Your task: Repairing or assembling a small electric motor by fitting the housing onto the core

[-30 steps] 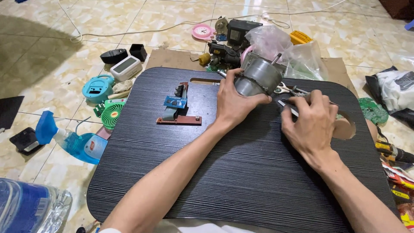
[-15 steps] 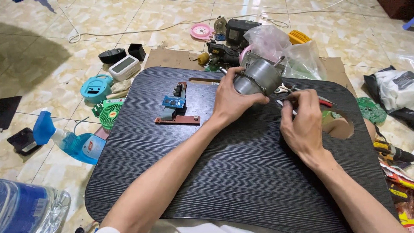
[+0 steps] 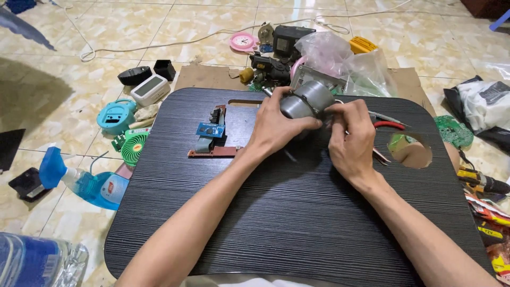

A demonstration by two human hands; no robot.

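Observation:
A grey metal cylindrical motor (image 3: 307, 101) is held over the far part of a black lap table (image 3: 276, 223). My left hand (image 3: 276, 125) wraps around the motor's left and lower side. Fingers of my right hand (image 3: 350, 138) press on the motor's right end; whether they also hold a small tool is hidden. Red-handled pliers (image 3: 390, 125) lie on the table just right of that hand. A brown circuit board with a blue module (image 3: 211, 135) lies left of my left hand.
A round hole (image 3: 410, 150) opens in the table's right side. A clear plastic bag (image 3: 345, 61), a pink clock (image 3: 244, 40) and dark parts lie behind. A blue spray bottle (image 3: 85, 183), green fan (image 3: 134, 149) and white clock (image 3: 150, 89) sit left.
My right hand has moved left from beside the pliers up to the motor's right end. The left hand keeps its hold on the motor, which now sits lower and closer to the table.

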